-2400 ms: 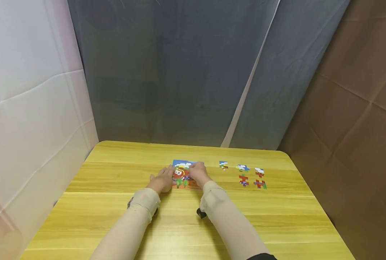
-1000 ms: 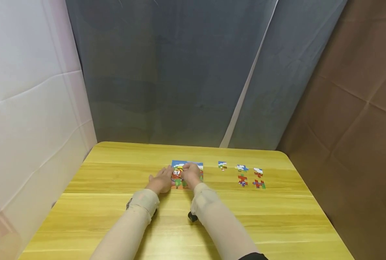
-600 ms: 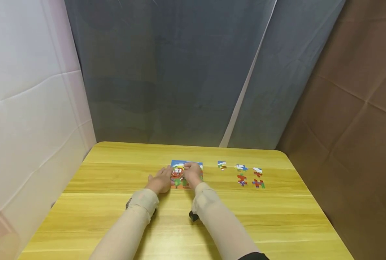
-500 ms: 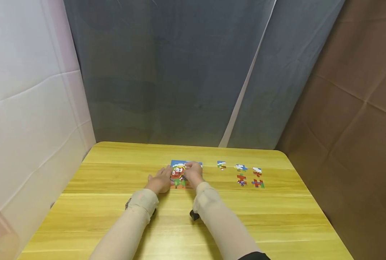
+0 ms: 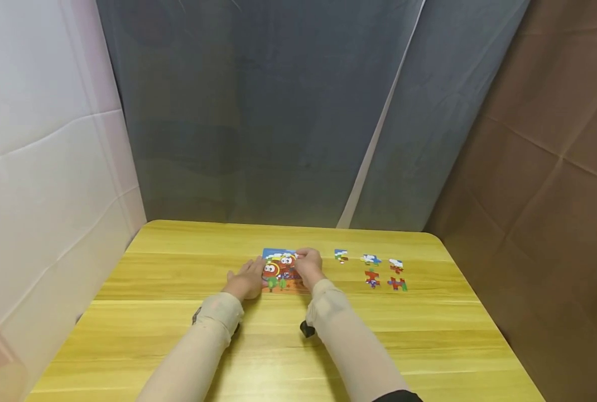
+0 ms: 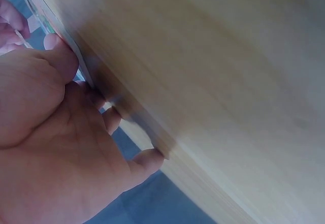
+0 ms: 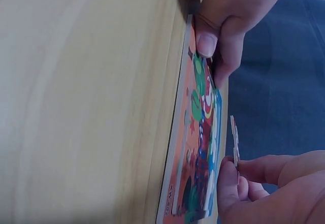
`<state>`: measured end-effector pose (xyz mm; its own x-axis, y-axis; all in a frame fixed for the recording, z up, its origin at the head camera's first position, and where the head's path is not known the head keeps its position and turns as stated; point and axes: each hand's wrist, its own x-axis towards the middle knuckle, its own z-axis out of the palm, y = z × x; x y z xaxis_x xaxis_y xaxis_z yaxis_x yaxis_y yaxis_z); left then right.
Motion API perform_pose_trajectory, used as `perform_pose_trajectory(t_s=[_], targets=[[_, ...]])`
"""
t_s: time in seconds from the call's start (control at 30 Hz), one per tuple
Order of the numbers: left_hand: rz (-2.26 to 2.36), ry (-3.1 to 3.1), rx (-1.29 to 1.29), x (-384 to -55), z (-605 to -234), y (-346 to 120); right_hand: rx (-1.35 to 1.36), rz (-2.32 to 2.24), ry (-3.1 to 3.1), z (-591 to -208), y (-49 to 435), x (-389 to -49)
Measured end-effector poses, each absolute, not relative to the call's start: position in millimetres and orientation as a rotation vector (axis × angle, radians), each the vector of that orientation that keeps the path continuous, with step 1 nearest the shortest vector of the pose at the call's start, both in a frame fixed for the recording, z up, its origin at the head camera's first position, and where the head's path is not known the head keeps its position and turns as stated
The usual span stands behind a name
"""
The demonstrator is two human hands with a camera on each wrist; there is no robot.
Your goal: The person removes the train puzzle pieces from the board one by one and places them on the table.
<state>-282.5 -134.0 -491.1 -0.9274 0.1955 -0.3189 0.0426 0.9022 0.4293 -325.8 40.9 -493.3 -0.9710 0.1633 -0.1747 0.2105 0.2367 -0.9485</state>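
A jigsaw board (image 5: pixel 281 285) with a bright cartoon picture lies flat on the table. My left hand (image 5: pixel 248 280) rests at its left edge with fingers extended; in the right wrist view the left thumb (image 7: pixel 206 45) presses on the board's face. My right hand (image 5: pixel 310 265) pinches a puzzle piece (image 5: pixel 287 261) showing a red face with white eyes. In the right wrist view that puzzle piece (image 7: pixel 234 137) stands on edge between thumb and fingertips, raised over the board. The right hand covers the board's upper right part in the head view.
Right of the board lie several loose puzzle pieces: one (image 5: pixel 341 255) nearest the board, others (image 5: pixel 371 259) farther right in two rows. The wooden table (image 5: pixel 258 357) ends at a grey curtain (image 5: pixel 278 139) behind, with a brown cloth (image 5: pixel 539 184) on the right.
The right hand first moved left over the board, then back right with the face piece pinched, uncovering a similar face on the board. The left hand stays at the left edge.
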Motion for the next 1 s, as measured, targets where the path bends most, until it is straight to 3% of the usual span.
perform_pose_trajectory(t_s=[1.0], targets=[[0.588, 2.692, 0.175, -280.7, -488.5, -133.4, 0.455, -1.91, 2.386, -501.0, 77.3, -327.1]])
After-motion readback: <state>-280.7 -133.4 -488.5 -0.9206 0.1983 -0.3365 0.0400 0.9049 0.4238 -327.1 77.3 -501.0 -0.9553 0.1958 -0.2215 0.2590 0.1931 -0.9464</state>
